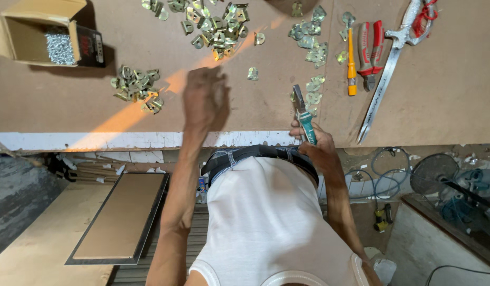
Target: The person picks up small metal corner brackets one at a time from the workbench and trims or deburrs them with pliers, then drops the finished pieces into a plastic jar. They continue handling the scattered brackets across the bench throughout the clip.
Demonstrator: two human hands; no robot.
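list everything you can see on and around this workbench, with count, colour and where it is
workbench: one, brown board, white front edge
cardboard box: one, tan, far left, open
screws: many, silver, inside the box
metal brackets: many, brass-green, several piles across the bench
screwdriver: one, orange handle, right of centre
red pliers: one, beside the screwdriver
long shears: one, silver, far right
flat panel: one, brown, dark-framed, on the floor at left
fan: one, dark, lower right
teal pliers: one, held in right hand
left hand: blurred, over the bench
right hand: fingers around the teal pliers
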